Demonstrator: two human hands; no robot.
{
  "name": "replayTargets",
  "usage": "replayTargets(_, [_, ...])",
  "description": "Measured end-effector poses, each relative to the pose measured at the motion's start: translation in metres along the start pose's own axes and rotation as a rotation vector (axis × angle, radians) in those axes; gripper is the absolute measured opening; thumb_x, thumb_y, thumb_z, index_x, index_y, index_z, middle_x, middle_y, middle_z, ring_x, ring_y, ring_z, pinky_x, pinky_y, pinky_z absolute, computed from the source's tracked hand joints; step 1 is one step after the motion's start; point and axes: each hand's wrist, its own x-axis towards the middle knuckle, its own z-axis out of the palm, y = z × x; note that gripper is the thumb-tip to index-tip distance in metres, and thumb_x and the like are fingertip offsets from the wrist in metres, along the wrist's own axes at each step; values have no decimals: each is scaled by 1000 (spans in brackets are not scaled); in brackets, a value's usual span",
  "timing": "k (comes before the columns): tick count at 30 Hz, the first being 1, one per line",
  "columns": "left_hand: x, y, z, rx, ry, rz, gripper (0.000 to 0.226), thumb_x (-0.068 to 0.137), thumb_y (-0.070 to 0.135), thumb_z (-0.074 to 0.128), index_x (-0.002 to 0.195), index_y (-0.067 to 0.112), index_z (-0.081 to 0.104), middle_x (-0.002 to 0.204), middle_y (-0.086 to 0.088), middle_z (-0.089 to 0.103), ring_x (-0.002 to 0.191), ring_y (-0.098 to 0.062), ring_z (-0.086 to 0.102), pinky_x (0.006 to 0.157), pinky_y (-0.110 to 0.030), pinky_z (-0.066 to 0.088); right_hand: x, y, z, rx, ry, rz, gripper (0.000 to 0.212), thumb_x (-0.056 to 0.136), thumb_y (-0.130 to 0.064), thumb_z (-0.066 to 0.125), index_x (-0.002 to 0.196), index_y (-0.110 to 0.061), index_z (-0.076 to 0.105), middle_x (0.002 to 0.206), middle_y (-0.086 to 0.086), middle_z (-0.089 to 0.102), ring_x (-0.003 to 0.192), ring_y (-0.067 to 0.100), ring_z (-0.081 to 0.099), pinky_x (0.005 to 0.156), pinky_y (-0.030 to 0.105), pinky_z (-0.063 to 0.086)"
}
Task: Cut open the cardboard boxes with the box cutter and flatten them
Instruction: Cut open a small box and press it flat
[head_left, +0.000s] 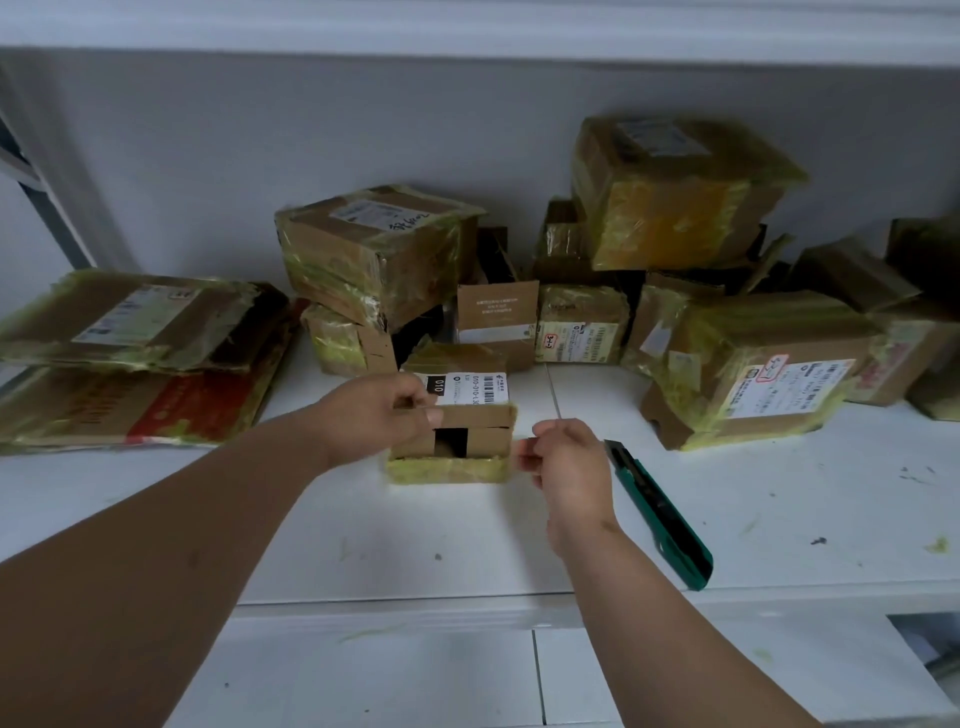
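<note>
**Small box half open on the white counter**

The white counter (311, 519) takes up most of the view, with a heap of taped cardboard boxes (675, 192) stacked along the back wall and flattened ones (135, 358) piled on the left. The small box (457, 421) sits front and centre, its near flap partly open and a dark gap showing. The left hand (374, 410) grips the box's upper left edge, thumb on the flap. The right hand (566, 462) is just off the right corner, fingers curled; can't tell if it's pinching anything. The green box cutter (660, 514) lies on the counter right beside that wrist.
</note>
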Motion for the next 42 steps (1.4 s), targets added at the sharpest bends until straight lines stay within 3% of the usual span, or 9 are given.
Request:
replayTargets(3, [3, 0, 2, 17, 47, 7, 17, 92, 44, 61, 85, 28, 66, 96, 6, 67, 95, -13, 60, 85, -34, 48, 1, 21, 2, -324, -8, -117, 16, 88, -12, 56, 99, -23, 51, 95, -3, 58, 88, 18, 56, 68, 26, 42])
replayTargets(6, [4, 0, 8, 42, 106, 4, 25, 91, 50, 59, 80, 28, 63, 85, 5, 65, 85, -12, 60, 75, -33, 47, 4, 33, 13, -493, -47, -211, 55, 82, -36, 70, 129, -23, 43, 120, -6, 52, 109, 16, 54, 91, 33, 48])
replayTargets(9, [4, -1, 7, 102, 129, 20, 32, 92, 53, 56, 73, 27, 56, 77, 4, 61, 78, -13, 58, 66, -31, 42, 6, 31, 26, -551, 12, -267, 76, 69, -58, 69, 131, -25, 39, 122, -5, 54, 109, 19, 57, 93, 44, 50])
replayTargets(15, [3, -3, 7, 152, 142, 16, 37, 94, 53, 53, 70, 24, 51, 72, 2, 58, 70, -14, 55, 62, -31, 39, 12, 23, 41, -752, 89, -298, 59, 80, -46, 71, 121, -21, 38, 119, 1, 51, 104, 26, 57, 86, 40, 48])
replayTargets(26, [10, 2, 11, 216, 168, 55, 39, 94, 54, 50, 71, 23, 49, 71, 2, 56, 69, -12, 53, 59, -30, 37, 7, 26, 11, -485, -36, -246, 42, 91, -6, 52, 129, -18, 39, 103, -6, 55, 96, 21, 59, 79, 33, 48])
replayTargets(31, [3, 11, 20, 365, 221, 71, 27, 88, 57, 59, 88, 30, 54, 83, 11, 59, 77, -9, 56, 62, -30, 46, 11, 28, 2, -453, -97, -274, 15, 97, -16, 51, 104, -29, 52, 89, -12, 59, 87, 15, 59, 62, 19, 42])
replayTargets(33, [1, 15, 26, 426, 262, 37, 39, 77, 60, 70, 97, 34, 49, 94, 13, 56, 85, -10, 54, 66, -28, 45, 11, 25, 0, -372, -115, -247, 13, 99, -20, 52, 105, -32, 55, 92, -13, 61, 86, 8, 58, 63, 17, 41])
replayTargets(38, [4, 12, 33, 479, 542, -37, 82, 63, 62, 80, 122, 19, 42, 122, -2, 48, 112, -22, 48, 82, -35, 47, 13, 22, -1, -143, -175, -170, 11, 97, -19, 59, 100, -28, 65, 99, -4, 70, 97, 16, 64, 84, 30, 53])
replayTargets(42, [6, 6, 34, 455, 589, -67, 81, 70, 51, 81, 126, 13, 36, 128, -9, 41, 112, -29, 49, 80, -40, 48, 13, 19, 4, -74, -186, -102, 13, 97, -24, 60, 93, -24, 72, 95, 2, 75, 94, 23, 67, 88, 39, 52])
